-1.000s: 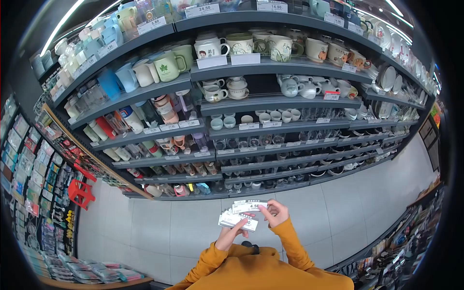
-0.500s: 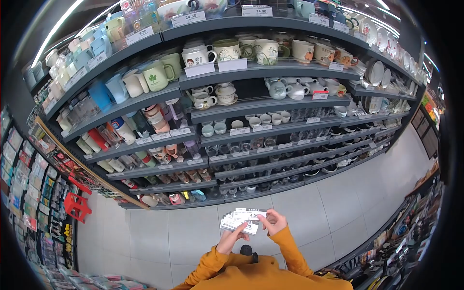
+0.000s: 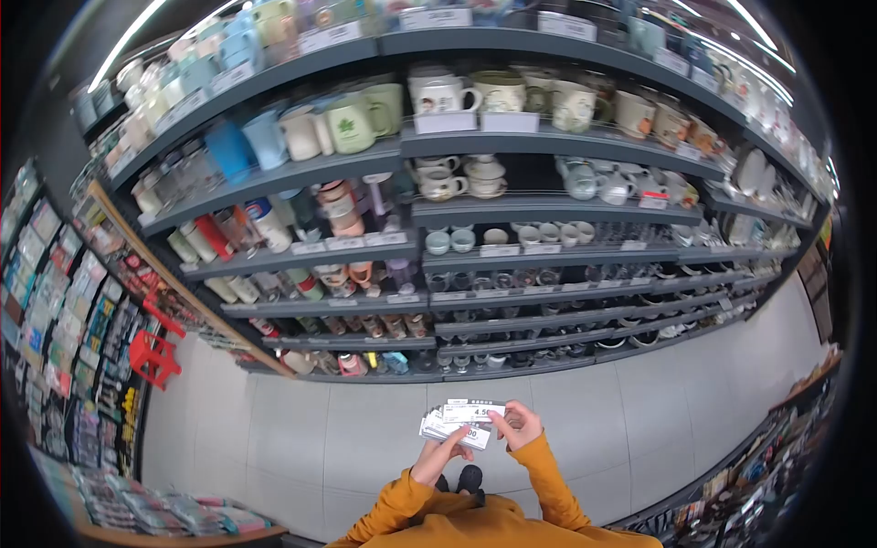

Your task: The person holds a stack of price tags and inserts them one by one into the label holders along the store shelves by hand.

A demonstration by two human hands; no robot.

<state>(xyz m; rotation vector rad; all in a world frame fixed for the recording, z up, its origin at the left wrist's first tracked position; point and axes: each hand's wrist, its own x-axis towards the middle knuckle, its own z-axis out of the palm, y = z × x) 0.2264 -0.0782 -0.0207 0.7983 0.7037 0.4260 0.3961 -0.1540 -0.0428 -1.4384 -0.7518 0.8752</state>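
A fanned stack of white price tags [image 3: 438, 429] is gripped in my left hand [image 3: 438, 458], its thumb pressed on the front of the stack. My right hand [image 3: 518, 425] pinches the right end of one price tag [image 3: 468, 413] marked 4.50, which lies over the upper part of the stack. Both hands are close together in front of my body, above the floor and short of the shelves. A lower tag shows digits ending in 00; the thumb covers part of it.
Ahead stands a long grey shelf unit [image 3: 557, 212] with mugs, teapots, bowls and glasses. A green mug [image 3: 354, 123] sits on an upper shelf. At left are a red stool [image 3: 155, 358] and racks of packaged goods [image 3: 68, 301]. More goods [image 3: 731, 484] line the right. Pale tiles [image 3: 365, 420] cover the floor.
The view has shifted, so the shelves appear further right and the upper ones larger. My shoes show more below my hands. Both hands keep the same hold on the price tags.
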